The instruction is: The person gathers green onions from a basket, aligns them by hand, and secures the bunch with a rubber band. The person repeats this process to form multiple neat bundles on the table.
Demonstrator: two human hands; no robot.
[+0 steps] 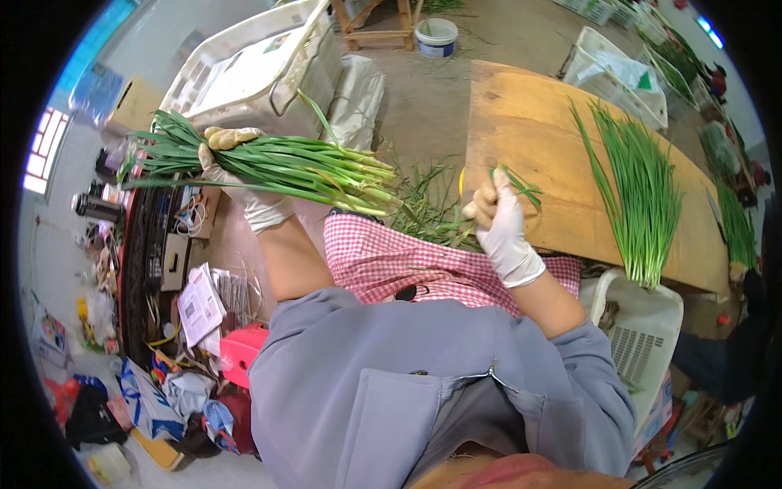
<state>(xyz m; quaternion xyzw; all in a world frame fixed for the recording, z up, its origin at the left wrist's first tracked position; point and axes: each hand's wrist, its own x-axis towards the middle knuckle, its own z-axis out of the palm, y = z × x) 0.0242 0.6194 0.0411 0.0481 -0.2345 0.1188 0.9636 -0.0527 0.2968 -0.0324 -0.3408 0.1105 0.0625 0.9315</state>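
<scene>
My gloved left hand [235, 165] grips a thick bunch of green garlic chives [293, 165], held sideways with the pale root ends pointing right. In my gloved right hand [498, 214] are a few loose green leaves [522, 184], pinched between thumb and curled fingers near the board's left edge. On the wooden board [525, 134] to the right lies another bunch of chives [641, 189], its white ends towards me and its tips fanned away. Leaf scraps [427, 211] are heaped on the floor beyond my red checked apron [391, 253].
A large white plastic crate [305, 91] stands at the far left beside a white sack [357, 101]. Beneath the board's near right corner is a white basket [635, 348]. A bucket [436, 38] stands farther off. A red plastic stool [241, 354] is at my left. Another person's dark sleeve [721, 354] shows at right.
</scene>
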